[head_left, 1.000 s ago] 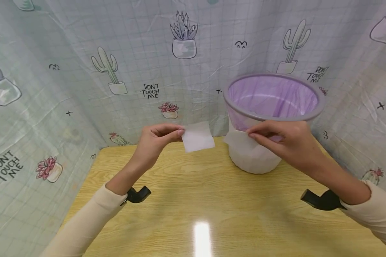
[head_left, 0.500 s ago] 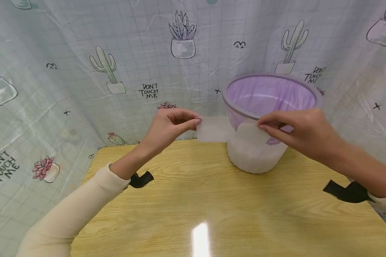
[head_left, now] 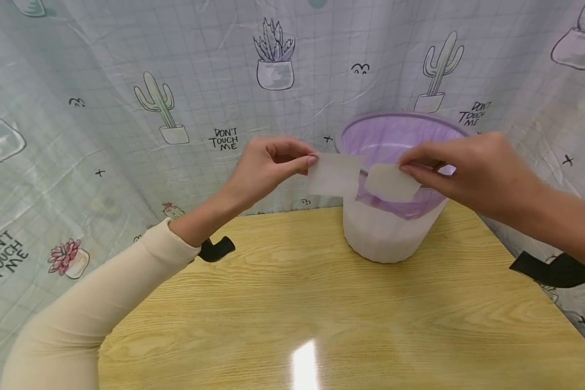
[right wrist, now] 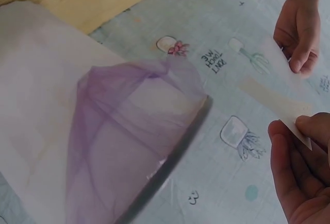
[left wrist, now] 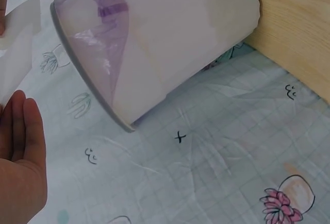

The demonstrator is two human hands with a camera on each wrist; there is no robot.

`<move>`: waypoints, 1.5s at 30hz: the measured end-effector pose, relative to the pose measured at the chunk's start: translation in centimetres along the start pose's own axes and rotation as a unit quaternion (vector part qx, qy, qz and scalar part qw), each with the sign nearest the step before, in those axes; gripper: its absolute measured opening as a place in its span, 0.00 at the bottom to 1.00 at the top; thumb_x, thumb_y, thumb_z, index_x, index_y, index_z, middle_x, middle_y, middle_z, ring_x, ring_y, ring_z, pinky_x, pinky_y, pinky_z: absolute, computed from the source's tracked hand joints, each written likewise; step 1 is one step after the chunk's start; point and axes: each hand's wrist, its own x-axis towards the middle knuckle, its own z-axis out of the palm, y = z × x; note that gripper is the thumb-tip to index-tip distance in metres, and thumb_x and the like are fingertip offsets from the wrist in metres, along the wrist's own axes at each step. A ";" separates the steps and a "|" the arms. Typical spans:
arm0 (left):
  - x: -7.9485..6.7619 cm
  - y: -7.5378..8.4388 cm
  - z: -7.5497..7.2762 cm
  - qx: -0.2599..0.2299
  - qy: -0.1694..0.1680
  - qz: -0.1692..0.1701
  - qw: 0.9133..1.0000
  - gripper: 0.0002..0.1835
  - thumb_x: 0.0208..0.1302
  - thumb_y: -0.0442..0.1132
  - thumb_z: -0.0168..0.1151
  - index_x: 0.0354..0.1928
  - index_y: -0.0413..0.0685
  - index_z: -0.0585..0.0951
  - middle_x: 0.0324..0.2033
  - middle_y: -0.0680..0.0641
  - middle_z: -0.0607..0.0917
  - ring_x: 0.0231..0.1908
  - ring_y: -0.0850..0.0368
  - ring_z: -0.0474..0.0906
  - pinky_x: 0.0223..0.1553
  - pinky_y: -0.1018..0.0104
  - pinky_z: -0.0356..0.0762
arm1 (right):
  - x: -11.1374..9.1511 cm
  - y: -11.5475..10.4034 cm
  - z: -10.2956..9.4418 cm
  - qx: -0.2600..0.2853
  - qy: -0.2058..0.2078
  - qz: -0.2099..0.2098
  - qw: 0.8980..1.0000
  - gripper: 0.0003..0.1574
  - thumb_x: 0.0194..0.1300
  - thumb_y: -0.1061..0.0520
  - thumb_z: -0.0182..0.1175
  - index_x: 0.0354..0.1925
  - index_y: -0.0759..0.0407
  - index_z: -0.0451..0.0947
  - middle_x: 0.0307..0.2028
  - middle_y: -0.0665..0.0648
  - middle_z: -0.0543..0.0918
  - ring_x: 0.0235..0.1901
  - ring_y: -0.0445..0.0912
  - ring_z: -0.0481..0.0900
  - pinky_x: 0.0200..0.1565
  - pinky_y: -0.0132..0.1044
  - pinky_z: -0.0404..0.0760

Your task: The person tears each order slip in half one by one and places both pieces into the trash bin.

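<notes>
Between thumb and fingers my left hand (head_left: 278, 165) pinches the left edge of a thin white paper piece (head_left: 333, 174), held up just left of the bin. A second, cream-white paper piece (head_left: 392, 182) hangs from the pinched fingertips of my right hand (head_left: 463, 162), overlapping the front rim of the bin in the head view. The white bin (head_left: 385, 235) has a grey rim and a translucent purple liner (head_left: 409, 208) folded over its outside. Both papers also show at the left edge of the left wrist view, in front of the bin's opening.
The bin stands at the back right of a wooden table (head_left: 292, 281). Behind and on both sides hangs a curtain (head_left: 214, 65) printed with potted plants. Black wrist mounts (head_left: 216, 249) stick out below both forearms.
Both hands have risen, the left also moving right toward the bin. The papers went up with them, from in front of or beside the bin's wall to about rim height.
</notes>
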 end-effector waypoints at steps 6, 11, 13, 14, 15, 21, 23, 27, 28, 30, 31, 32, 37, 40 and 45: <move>0.8 0.3 -0.1 0.006 0.002 0.015 1.000 0.06 0.66 0.32 0.69 0.43 0.39 0.89 0.38 0.45 0.90 0.36 0.51 0.87 0.47 0.58 0.84 | 0.8 0.3 -0.6 -0.006 -0.001 -0.004 1.000 0.06 0.62 0.64 0.70 0.39 0.59 0.89 0.34 0.50 0.91 0.30 0.41 0.87 0.36 0.18 0.76; 1.5 0.5 0.0 0.013 0.006 0.020 1.000 0.06 0.66 0.32 0.69 0.43 0.38 0.89 0.38 0.45 0.90 0.36 0.51 0.87 0.47 0.59 0.85 | 1.1 0.4 -0.8 -0.009 -0.004 0.012 1.000 0.10 0.58 0.66 0.72 0.40 0.57 0.89 0.34 0.50 0.91 0.29 0.42 0.87 0.39 0.15 0.73; 1.7 0.7 0.0 0.017 0.007 0.016 1.000 0.06 0.66 0.32 0.69 0.43 0.38 0.89 0.38 0.45 0.90 0.36 0.52 0.87 0.47 0.60 0.85 | 1.2 0.4 -0.8 -0.012 -0.005 0.016 1.000 0.14 0.54 0.68 0.73 0.40 0.57 0.89 0.33 0.50 0.91 0.29 0.42 0.87 0.39 0.15 0.72; 1.8 0.7 0.0 0.021 0.007 0.018 1.000 0.06 0.66 0.32 0.69 0.43 0.38 0.89 0.38 0.45 0.90 0.36 0.52 0.87 0.46 0.60 0.85 | 1.3 0.4 -0.9 -0.014 -0.004 0.016 1.000 0.14 0.54 0.68 0.73 0.39 0.57 0.89 0.33 0.50 0.91 0.29 0.42 0.87 0.39 0.15 0.72; 1.8 0.8 -0.1 0.023 0.007 0.019 1.000 0.06 0.66 0.32 0.69 0.43 0.38 0.89 0.38 0.45 0.90 0.36 0.52 0.87 0.46 0.60 0.85 | 1.4 0.5 -0.9 -0.014 -0.004 0.017 1.000 0.14 0.53 0.69 0.74 0.39 0.57 0.89 0.33 0.50 0.91 0.29 0.42 0.87 0.39 0.14 0.72; 2.6 1.1 0.0 0.026 0.003 0.030 0.999 0.06 0.67 0.32 0.69 0.43 0.38 0.89 0.38 0.45 0.90 0.37 0.53 0.88 0.46 0.60 0.85 | 1.9 0.8 -1.1 -0.012 -0.011 0.020 1.000 0.14 0.54 0.69 0.74 0.40 0.58 0.89 0.32 0.51 0.90 0.24 0.40 0.84 0.33 0.17 0.74; 2.9 1.3 0.1 0.028 0.005 0.028 0.999 0.06 0.67 0.32 0.69 0.43 0.38 0.89 0.38 0.45 0.90 0.37 0.53 0.87 0.47 0.60 0.85 | 2.1 0.9 -1.2 -0.012 -0.021 0.031 0.999 0.12 0.55 0.68 0.74 0.40 0.58 0.89 0.31 0.51 0.90 0.21 0.38 0.80 0.28 0.20 0.72; 3.4 1.3 0.0 0.029 0.016 0.026 0.999 0.06 0.67 0.32 0.69 0.43 0.37 0.89 0.38 0.44 0.90 0.36 0.54 0.87 0.47 0.61 0.84 | 2.5 1.3 -1.6 -0.019 -0.037 0.048 0.998 0.07 0.61 0.64 0.72 0.39 0.57 0.89 0.28 0.50 0.89 0.18 0.32 0.69 0.23 0.23 0.66; 3.6 1.3 0.0 0.029 0.018 0.027 0.999 0.06 0.67 0.31 0.69 0.43 0.37 0.89 0.38 0.44 0.90 0.36 0.54 0.87 0.47 0.61 0.84 | 2.6 1.4 -1.7 -0.019 -0.041 0.054 0.997 0.06 0.62 0.63 0.71 0.39 0.57 0.89 0.28 0.50 0.89 0.18 0.31 0.67 0.23 0.23 0.65; 3.7 1.3 0.0 0.023 0.022 0.030 0.999 0.06 0.67 0.31 0.68 0.43 0.37 0.89 0.38 0.44 0.90 0.37 0.54 0.87 0.48 0.61 0.84 | 2.8 1.6 -1.8 -0.017 -0.046 0.066 0.997 0.04 0.63 0.62 0.70 0.39 0.57 0.88 0.27 0.50 0.88 0.18 0.31 0.67 0.24 0.23 0.65; 3.8 1.3 0.0 0.019 0.022 0.033 0.999 0.06 0.67 0.30 0.68 0.43 0.36 0.89 0.39 0.44 0.90 0.37 0.53 0.87 0.48 0.61 0.84 | 2.8 1.6 -1.8 -0.016 -0.049 0.073 0.996 0.04 0.64 0.62 0.70 0.39 0.57 0.88 0.28 0.50 0.88 0.19 0.31 0.67 0.24 0.23 0.65; 3.9 1.3 0.0 0.017 0.022 0.034 0.999 0.06 0.67 0.30 0.68 0.43 0.36 0.89 0.39 0.44 0.90 0.37 0.53 0.87 0.48 0.61 0.84 | 2.8 1.7 -1.8 -0.013 -0.052 0.082 0.995 0.04 0.64 0.62 0.70 0.39 0.57 0.88 0.28 0.50 0.89 0.20 0.30 0.68 0.25 0.22 0.65; 4.3 1.3 0.2 -0.004 0.020 0.039 0.999 0.06 0.67 0.30 0.68 0.43 0.35 0.88 0.39 0.43 0.90 0.37 0.52 0.87 0.49 0.60 0.84 | 2.8 2.0 -2.0 -0.006 -0.067 0.130 0.989 0.05 0.66 0.61 0.69 0.41 0.58 0.88 0.32 0.55 0.90 0.24 0.28 0.74 0.28 0.19 0.68; 4.5 1.5 0.3 -0.018 0.021 0.030 0.999 0.06 0.67 0.30 0.67 0.43 0.35 0.88 0.40 0.43 0.90 0.38 0.52 0.87 0.50 0.60 0.84 | 2.8 2.2 -2.0 -0.004 -0.073 0.149 0.986 0.05 0.67 0.61 0.68 0.41 0.58 0.87 0.34 0.57 0.91 0.27 0.27 0.77 0.30 0.17 0.68; 4.9 1.6 0.5 -0.038 0.018 0.031 0.999 0.06 0.68 0.30 0.67 0.43 0.34 0.88 0.40 0.43 0.90 0.39 0.50 0.87 0.50 0.59 0.84 | 3.0 2.3 -2.1 -0.008 -0.075 0.158 0.984 0.06 0.68 0.59 0.68 0.42 0.58 0.87 0.35 0.56 0.91 0.29 0.27 0.78 0.31 0.16 0.68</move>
